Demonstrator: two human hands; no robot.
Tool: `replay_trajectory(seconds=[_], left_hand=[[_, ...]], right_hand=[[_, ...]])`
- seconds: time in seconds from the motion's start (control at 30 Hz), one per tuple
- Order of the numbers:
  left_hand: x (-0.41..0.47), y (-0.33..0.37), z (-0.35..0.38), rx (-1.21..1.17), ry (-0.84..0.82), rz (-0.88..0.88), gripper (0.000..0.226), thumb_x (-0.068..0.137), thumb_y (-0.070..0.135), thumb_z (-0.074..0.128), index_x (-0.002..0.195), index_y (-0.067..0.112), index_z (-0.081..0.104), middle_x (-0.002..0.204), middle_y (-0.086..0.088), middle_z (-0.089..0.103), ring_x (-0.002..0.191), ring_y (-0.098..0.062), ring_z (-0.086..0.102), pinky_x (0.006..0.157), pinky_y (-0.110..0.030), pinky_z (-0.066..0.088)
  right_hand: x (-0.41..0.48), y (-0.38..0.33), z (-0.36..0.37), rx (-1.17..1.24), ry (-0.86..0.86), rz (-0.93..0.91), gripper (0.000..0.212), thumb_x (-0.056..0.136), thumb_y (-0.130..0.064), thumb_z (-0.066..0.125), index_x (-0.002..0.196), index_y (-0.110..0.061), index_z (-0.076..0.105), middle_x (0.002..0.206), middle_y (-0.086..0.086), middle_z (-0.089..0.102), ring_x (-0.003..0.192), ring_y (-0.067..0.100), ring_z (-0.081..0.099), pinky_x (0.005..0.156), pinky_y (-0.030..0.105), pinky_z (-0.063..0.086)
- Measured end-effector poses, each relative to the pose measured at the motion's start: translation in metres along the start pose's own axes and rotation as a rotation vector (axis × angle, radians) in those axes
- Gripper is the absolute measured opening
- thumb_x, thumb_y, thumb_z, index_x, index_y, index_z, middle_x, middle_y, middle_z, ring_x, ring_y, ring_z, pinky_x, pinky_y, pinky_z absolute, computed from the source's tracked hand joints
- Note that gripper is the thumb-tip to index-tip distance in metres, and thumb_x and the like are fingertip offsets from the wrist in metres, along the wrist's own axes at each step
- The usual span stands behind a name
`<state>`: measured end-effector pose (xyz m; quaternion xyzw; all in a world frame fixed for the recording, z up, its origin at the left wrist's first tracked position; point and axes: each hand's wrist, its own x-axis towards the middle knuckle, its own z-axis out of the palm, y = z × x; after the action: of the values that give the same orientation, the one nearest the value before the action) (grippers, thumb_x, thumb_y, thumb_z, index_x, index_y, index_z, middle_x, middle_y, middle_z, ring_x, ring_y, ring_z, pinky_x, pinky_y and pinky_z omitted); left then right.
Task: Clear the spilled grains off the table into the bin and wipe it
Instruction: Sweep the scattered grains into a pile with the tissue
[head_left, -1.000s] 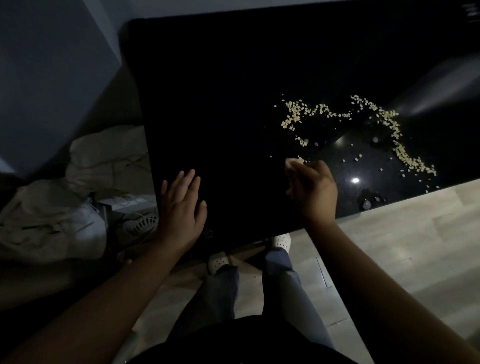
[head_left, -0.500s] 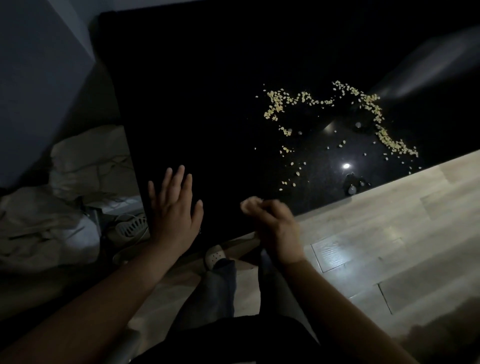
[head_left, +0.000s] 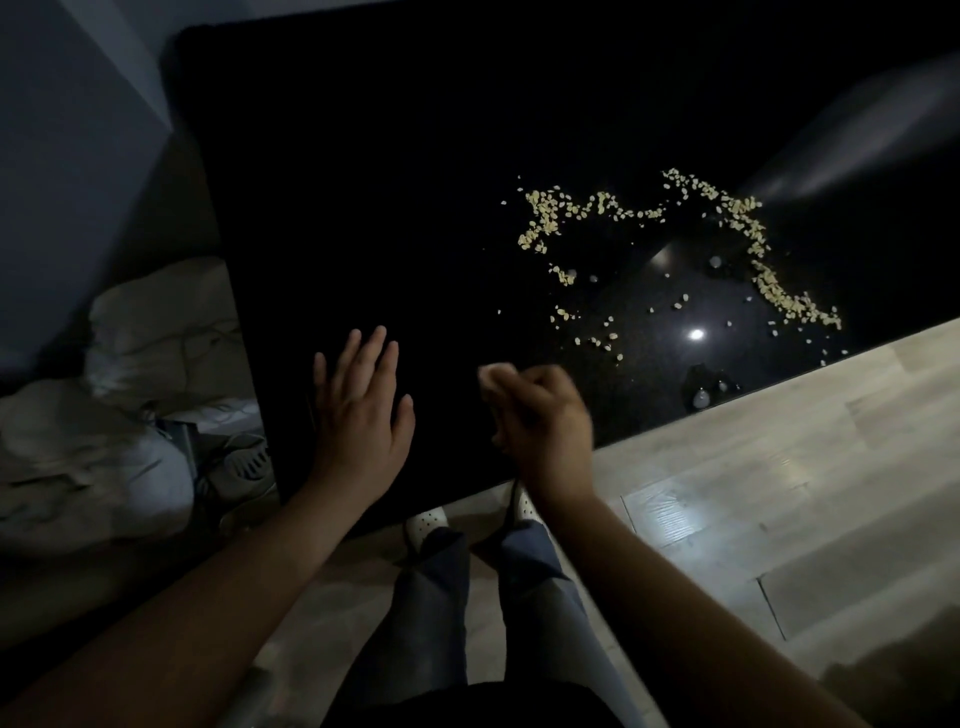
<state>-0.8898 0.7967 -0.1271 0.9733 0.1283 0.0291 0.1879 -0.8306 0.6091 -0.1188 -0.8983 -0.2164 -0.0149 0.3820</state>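
Pale spilled grains (head_left: 675, 244) lie in a ragged ring on the glossy black table (head_left: 415, 182), with loose ones trailing toward the near edge. My left hand (head_left: 358, 410) rests flat on the table near its front left corner, fingers straight and spread. My right hand (head_left: 540, 415) hovers over the near edge, below and left of the grains. Its fingers are curled, and a small pale thing (head_left: 489, 375) shows at their tips; blur keeps me from telling what it is. No bin is in view.
Crumpled white bags or cloth (head_left: 130, 389) and a sneaker (head_left: 244, 462) lie on the floor left of the table. Pale wood flooring (head_left: 779, 493) runs along the table's right front edge. My legs and white shoes (head_left: 426, 519) stand at the table's corner.
My right hand drew back from the grain ring to the near table edge, fingers still curled, leaving a thin trail of grains. My left hand stayed flat on the table.
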Motion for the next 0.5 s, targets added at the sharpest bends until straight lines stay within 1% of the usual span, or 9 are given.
replay_trajectory(seconds=[0.03,0.1,0.2,0.23,0.3,0.37,0.4,0.47,0.5], left_hand=[[0.003,-0.001,0.0,-0.001,0.011,-0.012,0.058,0.094,0.036,0.029,0.143,0.006,0.037,0.155,-0.009,0.026,0.146,-0.024,0.013,0.117,-0.054,0.008],[0.007,-0.003,0.0,0.004,0.027,-0.018,0.057,0.095,0.036,0.029,0.143,0.006,0.037,0.155,-0.009,0.027,0.146,-0.025,0.014,0.117,-0.054,0.008],[0.009,-0.002,0.002,0.014,0.035,-0.003,0.057,0.094,0.035,0.031,0.142,0.005,0.038,0.154,-0.01,0.029,0.145,-0.026,0.016,0.117,-0.055,0.009],[0.01,-0.001,0.003,0.008,0.031,-0.002,0.057,0.094,0.035,0.031,0.142,0.005,0.038,0.154,-0.01,0.029,0.145,-0.026,0.016,0.117,-0.055,0.009],[0.013,0.004,0.005,0.001,0.023,-0.002,0.058,0.094,0.036,0.031,0.143,0.006,0.038,0.154,-0.01,0.028,0.146,-0.026,0.015,0.117,-0.055,0.007],[0.02,0.01,0.006,0.004,0.023,0.001,0.058,0.094,0.036,0.03,0.143,0.005,0.038,0.155,-0.01,0.028,0.146,-0.026,0.015,0.117,-0.054,0.007],[0.023,0.013,0.006,0.003,0.023,0.003,0.058,0.094,0.036,0.03,0.143,0.005,0.038,0.154,-0.011,0.028,0.145,-0.026,0.015,0.117,-0.054,0.007],[0.027,0.017,0.007,-0.002,0.022,-0.003,0.058,0.095,0.036,0.03,0.143,0.004,0.038,0.154,-0.011,0.028,0.146,-0.026,0.015,0.117,-0.053,0.007],[0.029,0.019,0.008,-0.002,0.022,-0.009,0.058,0.095,0.036,0.03,0.143,0.005,0.038,0.155,-0.01,0.028,0.146,-0.026,0.015,0.117,-0.053,0.007]], right_hand=[[-0.001,-0.003,0.009,-0.015,-0.001,0.006,0.023,0.093,-0.03,0.064,0.113,-0.021,0.071,0.099,-0.003,0.058,0.077,0.012,0.062,0.064,0.031,0.056],[0.0,-0.002,0.017,-0.019,-0.001,0.042,0.029,0.089,-0.034,0.065,0.114,-0.022,0.071,0.103,0.001,0.061,0.089,0.016,0.059,0.072,0.029,0.053],[0.007,0.015,0.009,-0.083,0.015,-0.016,0.024,0.09,-0.029,0.07,0.112,-0.022,0.073,0.098,0.003,0.063,0.085,0.014,0.056,0.069,0.027,0.049],[0.013,0.027,0.003,-0.099,0.041,0.009,0.022,0.089,-0.028,0.07,0.111,-0.023,0.073,0.096,0.003,0.063,0.084,0.016,0.057,0.069,0.028,0.049],[0.031,0.054,-0.017,-0.114,0.14,0.144,0.021,0.09,-0.032,0.068,0.11,-0.027,0.072,0.094,0.005,0.062,0.084,0.022,0.059,0.069,0.035,0.053],[0.051,0.076,-0.04,-0.132,0.198,0.229,0.023,0.09,-0.035,0.066,0.109,-0.024,0.072,0.094,0.007,0.063,0.083,0.022,0.061,0.068,0.042,0.056],[0.058,0.08,-0.05,-0.129,0.212,0.226,0.023,0.09,-0.032,0.068,0.108,-0.021,0.074,0.093,0.007,0.063,0.081,0.018,0.061,0.068,0.04,0.056],[0.065,0.073,-0.06,-0.066,0.207,0.16,0.02,0.09,-0.028,0.069,0.106,-0.018,0.074,0.091,0.006,0.063,0.076,0.008,0.059,0.068,0.028,0.056],[0.065,0.061,-0.06,-0.021,0.177,0.12,0.019,0.091,-0.03,0.068,0.107,-0.021,0.073,0.091,0.003,0.061,0.073,0.009,0.059,0.065,0.03,0.056]])
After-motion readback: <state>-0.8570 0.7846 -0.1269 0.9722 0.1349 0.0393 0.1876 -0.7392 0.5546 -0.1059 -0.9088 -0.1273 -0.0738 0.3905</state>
